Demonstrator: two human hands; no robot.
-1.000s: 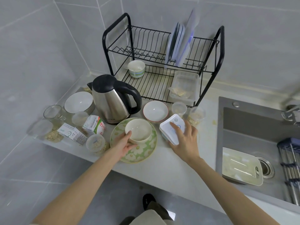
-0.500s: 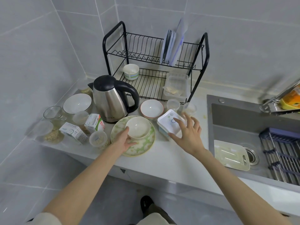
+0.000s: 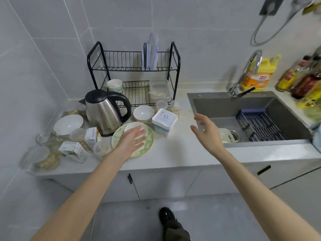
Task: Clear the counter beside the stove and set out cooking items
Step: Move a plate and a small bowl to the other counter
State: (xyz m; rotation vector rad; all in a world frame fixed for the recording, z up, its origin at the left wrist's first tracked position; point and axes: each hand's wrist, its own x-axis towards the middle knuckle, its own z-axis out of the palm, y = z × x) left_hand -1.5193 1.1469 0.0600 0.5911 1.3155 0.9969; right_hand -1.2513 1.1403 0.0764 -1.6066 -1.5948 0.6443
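Both hands hold nothing, their fingers straight and spread. The left hand [image 3: 132, 141] lies over the plate and bowl just front-right of the kettle [image 3: 104, 113]; whether it presses on them cannot be told. The right hand [image 3: 206, 131] hovers well to the kettle's right, blurred.

The counter [image 3: 173, 153] carries the kettle near its left rear. The sink [image 3: 225, 106] is sunk in far right of the kettle. The rack [image 3: 125, 61] stands just behind the kettle. The plate [image 3: 149, 145], green-patterned, touches the kettle's base, with the bowl [image 3: 133, 126] on it. A white box [image 3: 165, 119] sits right of the kettle, past the plate. A dish [image 3: 68, 122] lies left of the kettle, and a carton [image 3: 93, 136] stands at its front-left.
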